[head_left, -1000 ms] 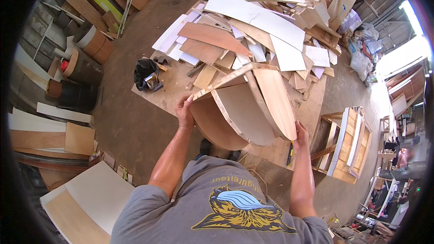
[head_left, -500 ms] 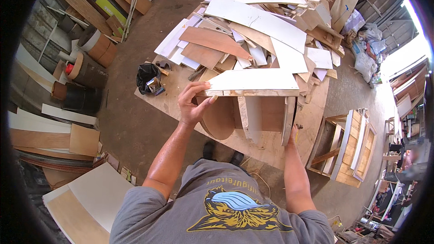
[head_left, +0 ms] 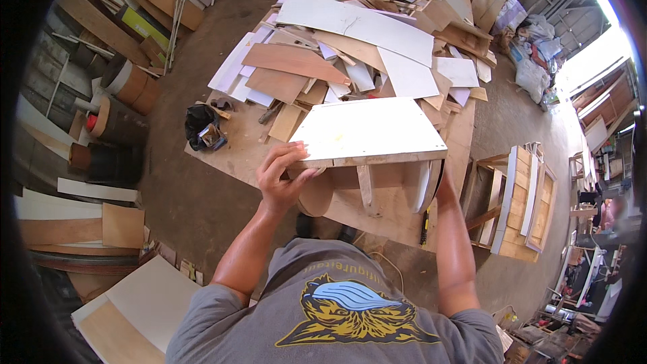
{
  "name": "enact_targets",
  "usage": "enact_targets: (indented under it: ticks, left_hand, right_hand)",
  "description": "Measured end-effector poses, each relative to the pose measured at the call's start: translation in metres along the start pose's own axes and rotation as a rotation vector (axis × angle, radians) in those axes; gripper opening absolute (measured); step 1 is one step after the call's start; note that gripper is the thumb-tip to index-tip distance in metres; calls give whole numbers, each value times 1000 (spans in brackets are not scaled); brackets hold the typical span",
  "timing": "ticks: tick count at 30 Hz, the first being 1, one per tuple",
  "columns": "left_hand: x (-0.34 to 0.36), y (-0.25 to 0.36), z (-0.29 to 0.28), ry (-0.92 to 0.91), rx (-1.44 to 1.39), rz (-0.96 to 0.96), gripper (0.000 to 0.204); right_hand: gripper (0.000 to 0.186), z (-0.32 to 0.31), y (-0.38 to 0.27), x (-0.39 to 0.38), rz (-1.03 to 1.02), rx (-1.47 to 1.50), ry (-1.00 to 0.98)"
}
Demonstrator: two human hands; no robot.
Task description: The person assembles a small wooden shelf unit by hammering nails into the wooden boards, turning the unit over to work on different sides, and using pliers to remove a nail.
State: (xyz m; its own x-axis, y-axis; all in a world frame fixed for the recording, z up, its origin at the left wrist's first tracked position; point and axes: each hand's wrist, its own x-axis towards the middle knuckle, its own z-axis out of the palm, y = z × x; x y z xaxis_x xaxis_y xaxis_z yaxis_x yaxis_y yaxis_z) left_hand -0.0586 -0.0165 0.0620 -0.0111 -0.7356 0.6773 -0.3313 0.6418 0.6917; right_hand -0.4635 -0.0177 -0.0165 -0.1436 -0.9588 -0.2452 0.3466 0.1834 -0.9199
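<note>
A small wooden shelf unit [head_left: 371,128] with a white panel on top stands on the plywood-topped table [head_left: 404,232] in front of me. Under the panel are a rounded side piece, a middle divider and a right side piece. My left hand [head_left: 282,170] grips the panel's near left corner, fingers over the top and thumb along the edge. Against the unit's right side is my right hand [head_left: 446,187], its fingers hidden behind the side piece. Close by on the tabletop lies a slim black-and-yellow tool [head_left: 424,227], its exact kind unclear.
Offcut boards [head_left: 357,27] pile up across the table's far part. A black plastic bag [head_left: 202,125] with small items sits at its left edge. A wooden frame [head_left: 515,202] stands on the floor at right. Boards and rolls [head_left: 121,128] line the left side.
The shelf unit has tipped and turned, showing more of its white top. My right hand has slid farther behind its right side. The black-and-yellow tool now shows on the table.
</note>
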Motion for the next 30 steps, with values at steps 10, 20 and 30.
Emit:
enact_targets:
  ticks: [10, 20, 30]
  left_hand:
    - [-23, 3, -1, -116, -116, 107, 57]
    - [18, 18, 39, -44, -249, -626, 46]
    - [131, 16, 80, -227, 154, -616, 68]
  right_hand:
    - [69, -43, 13, 67, 94, -72, -7]
    - [64, -55, 28, 52, 47, 284, -153]
    - [58, -148, 84, 138, 35, 679, -313]
